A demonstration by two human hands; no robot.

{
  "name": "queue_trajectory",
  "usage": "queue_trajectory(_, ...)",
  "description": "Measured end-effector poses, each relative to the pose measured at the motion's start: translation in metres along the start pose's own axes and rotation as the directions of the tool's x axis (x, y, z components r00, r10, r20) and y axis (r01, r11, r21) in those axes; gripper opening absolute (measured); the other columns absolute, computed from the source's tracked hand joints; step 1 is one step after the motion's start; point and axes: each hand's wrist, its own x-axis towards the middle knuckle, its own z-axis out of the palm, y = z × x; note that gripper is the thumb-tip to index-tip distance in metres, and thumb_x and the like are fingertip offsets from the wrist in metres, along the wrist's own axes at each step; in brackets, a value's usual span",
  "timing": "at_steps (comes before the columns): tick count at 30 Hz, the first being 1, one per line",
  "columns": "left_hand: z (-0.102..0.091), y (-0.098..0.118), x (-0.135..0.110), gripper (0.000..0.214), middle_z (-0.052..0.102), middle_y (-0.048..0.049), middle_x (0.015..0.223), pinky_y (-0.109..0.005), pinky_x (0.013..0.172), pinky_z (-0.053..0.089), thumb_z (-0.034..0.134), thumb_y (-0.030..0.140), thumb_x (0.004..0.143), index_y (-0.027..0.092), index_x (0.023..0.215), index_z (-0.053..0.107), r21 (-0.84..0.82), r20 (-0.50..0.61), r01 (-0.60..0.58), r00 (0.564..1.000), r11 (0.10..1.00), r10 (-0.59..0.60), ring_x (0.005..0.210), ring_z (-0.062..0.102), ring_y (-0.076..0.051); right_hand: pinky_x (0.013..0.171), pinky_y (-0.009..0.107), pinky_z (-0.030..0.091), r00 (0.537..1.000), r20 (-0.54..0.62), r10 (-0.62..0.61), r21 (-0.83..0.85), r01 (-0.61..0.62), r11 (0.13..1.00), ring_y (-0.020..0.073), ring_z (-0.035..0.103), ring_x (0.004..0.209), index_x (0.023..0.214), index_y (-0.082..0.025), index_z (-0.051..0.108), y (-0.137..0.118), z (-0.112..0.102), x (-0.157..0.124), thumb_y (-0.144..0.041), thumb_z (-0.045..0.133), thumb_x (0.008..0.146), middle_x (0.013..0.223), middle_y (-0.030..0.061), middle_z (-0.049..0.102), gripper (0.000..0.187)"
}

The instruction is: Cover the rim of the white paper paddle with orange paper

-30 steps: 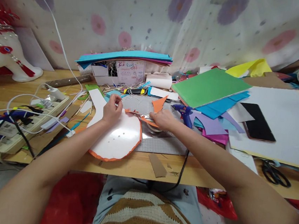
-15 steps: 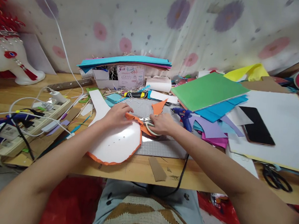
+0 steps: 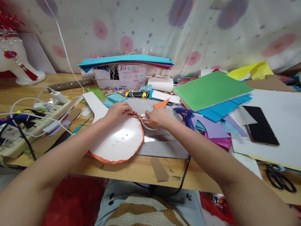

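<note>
A round white board [image 3: 119,142] with a long white neck lies over the front of the grey cutting mat [image 3: 168,148]. Folded orange paper [image 3: 114,161] lines its rounded rim. My left hand [image 3: 119,112] pinches that orange-edged rim at the board's upper right. In my right hand [image 3: 157,118] is a pair of scissors [image 3: 149,127] with pale handles, gripped with the blades pointing left at the orange paper beside my left fingers. The exact meeting of blades and paper is partly hidden by the fingers. Just beyond the right hand lies an orange scrap [image 3: 161,104].
A blue glue gun [image 3: 186,115] lies right of the mat, near green sheets [image 3: 212,90] and a phone [image 3: 263,125]. Black-handled scissors [image 3: 281,178] rest at the right edge. A power strip [image 3: 35,130] with tangled cables occupies the left. A cardboard scrap [image 3: 159,169] lies in front.
My right hand and the scissors have shifted left, closer to my left hand. The orange piece that hung beneath the scissors no longer shows there. The board's neck has tilted slightly left.
</note>
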Motion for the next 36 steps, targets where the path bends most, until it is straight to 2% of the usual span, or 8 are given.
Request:
queue_trajectory(6, -0.006, -0.006, 0.011, 0.021, 0.065, -0.0049, 0.085, -0.026, 0.071, 0.042, 0.051, 0.029, 0.080, 0.018, 0.082, 0.069, -0.056, 0.098, 0.037, 0.995, 0.998, -0.031, 0.081, 0.057, -0.017, 0.066, 0.033, 0.038, 0.994, -0.037, -0.107, -0.056, 0.105, 0.993, 0.0295, 0.062, 0.085, 0.109, -0.010, 0.055, 0.005, 0.000, 0.005, -0.050, 0.030, 0.087, 0.092, 0.0189, 0.067, 0.052)
queue_trajectory(9, -0.010, -0.009, 0.018, 0.019, 0.065, -0.0046, 0.083, -0.026, 0.069, 0.040, 0.054, 0.029, 0.078, 0.018, 0.081, 0.069, -0.066, 0.120, 0.096, 0.989, 0.993, -0.088, 0.080, 0.057, -0.017, 0.066, 0.032, 0.037, 0.991, -0.041, -0.126, -0.058, 0.123, 0.991, 0.0279, 0.062, 0.085, 0.106, -0.012, 0.057, 0.007, 0.000, 0.004, -0.046, 0.031, 0.088, 0.091, 0.0171, 0.067, 0.046)
queue_trajectory(13, -0.015, -0.011, 0.023, 0.018, 0.064, -0.0033, 0.081, -0.025, 0.064, 0.039, 0.055, 0.029, 0.076, 0.018, 0.082, 0.069, -0.115, 0.105, 0.189, 0.978, 0.975, -0.178, 0.072, 0.055, -0.015, 0.066, 0.031, 0.036, 0.993, -0.040, -0.114, -0.046, 0.112, 0.993, 0.0269, 0.061, 0.083, 0.105, -0.014, 0.057, 0.012, 0.001, 0.002, -0.044, 0.034, 0.087, 0.091, 0.0146, 0.067, 0.042)
queue_trajectory(21, -0.010, -0.016, 0.021, 0.017, 0.062, -0.0017, 0.077, -0.025, 0.063, 0.038, 0.055, 0.030, 0.074, 0.018, 0.079, 0.067, -0.239, 0.049, 0.278, 0.960, 0.930, -0.274, 0.068, 0.054, -0.014, 0.066, 0.033, 0.035, 0.999, -0.006, -0.036, -0.009, 0.036, 0.999, 0.0290, 0.060, 0.083, 0.112, -0.011, 0.053, 0.012, -0.002, 0.001, -0.056, 0.028, 0.084, 0.091, 0.0186, 0.066, 0.058)
queue_trajectory(29, -0.005, -0.022, 0.019, 0.021, 0.064, -0.0020, 0.077, -0.026, 0.064, 0.039, 0.055, 0.033, 0.073, 0.017, 0.080, 0.066, -0.302, -0.009, 0.344, 0.931, 0.889, -0.364, 0.070, 0.054, -0.015, 0.065, 0.032, 0.037, 1.000, 0.002, 0.001, 0.033, -0.001, 0.999, 0.0277, 0.061, 0.082, 0.102, -0.014, 0.059, 0.023, -0.004, -0.001, -0.052, 0.035, 0.082, 0.091, 0.0151, 0.067, 0.049)
queue_trajectory(32, -0.004, -0.021, 0.021, 0.020, 0.064, -0.0019, 0.075, -0.026, 0.063, 0.039, 0.055, 0.032, 0.074, 0.016, 0.080, 0.066, -0.321, -0.005, 0.360, 0.924, 0.876, -0.382, 0.069, 0.054, -0.015, 0.067, 0.033, 0.038, 0.999, -0.041, 0.036, 0.017, -0.036, 0.999, 0.0282, 0.061, 0.082, 0.105, -0.013, 0.057, 0.020, -0.005, 0.002, -0.052, 0.033, 0.082, 0.092, 0.0164, 0.067, 0.051)
queue_trajectory(36, -0.007, -0.015, 0.023, 0.018, 0.064, -0.0011, 0.074, -0.026, 0.063, 0.039, 0.055, 0.029, 0.074, 0.017, 0.079, 0.066, -0.321, 0.005, 0.371, 0.921, 0.871, -0.390, 0.068, 0.054, -0.015, 0.069, 0.035, 0.038, 0.999, -0.049, 0.000, -0.029, -0.001, 1.000, 0.0300, 0.061, 0.087, 0.109, -0.013, 0.056, 0.010, -0.007, 0.013, -0.050, 0.035, 0.082, 0.095, 0.0183, 0.066, 0.051)
